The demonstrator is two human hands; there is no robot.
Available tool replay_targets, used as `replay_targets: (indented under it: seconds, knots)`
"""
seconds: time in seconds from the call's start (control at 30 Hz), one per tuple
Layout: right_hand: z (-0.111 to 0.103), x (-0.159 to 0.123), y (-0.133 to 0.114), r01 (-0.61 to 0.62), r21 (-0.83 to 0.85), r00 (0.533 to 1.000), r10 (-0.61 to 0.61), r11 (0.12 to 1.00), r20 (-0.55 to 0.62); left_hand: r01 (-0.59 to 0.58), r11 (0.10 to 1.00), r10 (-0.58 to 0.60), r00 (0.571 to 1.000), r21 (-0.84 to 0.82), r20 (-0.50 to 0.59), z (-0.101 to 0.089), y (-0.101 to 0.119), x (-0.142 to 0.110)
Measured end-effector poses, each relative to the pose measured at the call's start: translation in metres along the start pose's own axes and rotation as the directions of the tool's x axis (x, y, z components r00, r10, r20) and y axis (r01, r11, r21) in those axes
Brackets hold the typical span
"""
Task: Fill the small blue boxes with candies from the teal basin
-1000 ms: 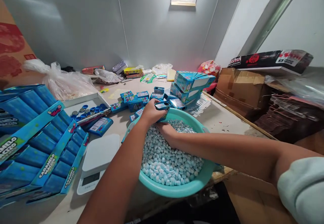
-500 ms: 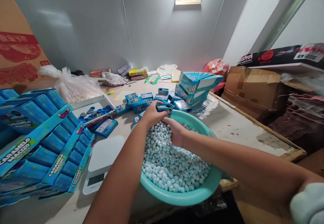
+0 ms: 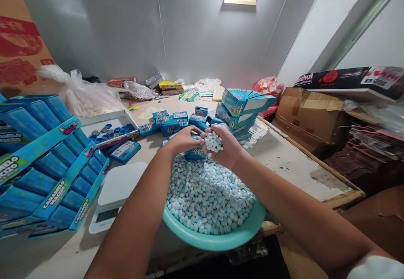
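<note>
Over the far side of a teal basin (image 3: pixel 214 242), my left hand (image 3: pixel 183 139) grips a small blue candy box (image 3: pixel 195 153), fingers around its upper part. My right hand (image 3: pixel 227 146), palm up and cupped, holds a heap of pale blue and white candies (image 3: pixel 213 141) right beside the box's top. Loose candies (image 3: pixel 208 199) of the same kind fill much of the basin below. Several more blue boxes (image 3: pixel 170 127) lie in a cluster on the table behind the hands.
A white kitchen scale (image 3: pixel 121 186) sits left of the basin. Display trays of blue boxes (image 3: pixel 41 178) stand far left, near a white tray (image 3: pixel 107 123) of blue caps (image 3: pixel 110 132). Blue cartons (image 3: pixel 241 102) are stacked behind; brown cardboard boxes (image 3: pixel 306 119) stand at the right.
My right hand has come up out of the candies with a cupped handful and turned palm up beside the box. The camera view has shifted slightly.
</note>
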State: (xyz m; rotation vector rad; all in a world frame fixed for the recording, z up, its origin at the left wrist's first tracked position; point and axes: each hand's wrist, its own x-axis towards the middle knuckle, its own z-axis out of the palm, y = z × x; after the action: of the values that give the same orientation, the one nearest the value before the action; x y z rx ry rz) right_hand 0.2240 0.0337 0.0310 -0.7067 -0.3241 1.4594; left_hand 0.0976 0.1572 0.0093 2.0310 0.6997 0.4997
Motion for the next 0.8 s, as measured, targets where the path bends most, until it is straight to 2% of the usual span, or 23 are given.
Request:
replay_targets:
  seconds: [0.1, 0.23, 0.43, 0.6, 0.8]
  knots:
    - [0.001, -0.001, -0.008, 0.056, 0.038, 0.998, -0.055, 0.998, -0.016, -0.041, 0.999, 0.037, 0.994, 0.034, 0.099, 0.0, 0.004, -0.004]
    - [0.001, -0.001, -0.016, 0.137, 0.054, 0.99, -0.135, 0.989, -0.038, -0.08, 0.995, 0.073, 0.988, 0.051, 0.137, 0.0, 0.006, -0.005]
    - [-0.006, 0.008, -0.018, 0.25, 0.049, 0.965, -0.245, 0.967, -0.09, -0.139, 0.985, 0.104, 0.954, 0.107, 0.281, -0.002, 0.01, -0.004]
    - [-0.01, 0.011, -0.017, 0.294, 0.018, 0.953, -0.292, 0.956, -0.086, -0.108, 0.983, 0.055, 0.946, 0.148, 0.321, -0.003, 0.016, -0.009]
    - [-0.009, 0.012, -0.013, 0.351, -0.066, 0.934, -0.354, 0.934, -0.046, -0.104, 0.982, 0.048, 0.944, 0.156, 0.327, -0.004, 0.019, -0.01]
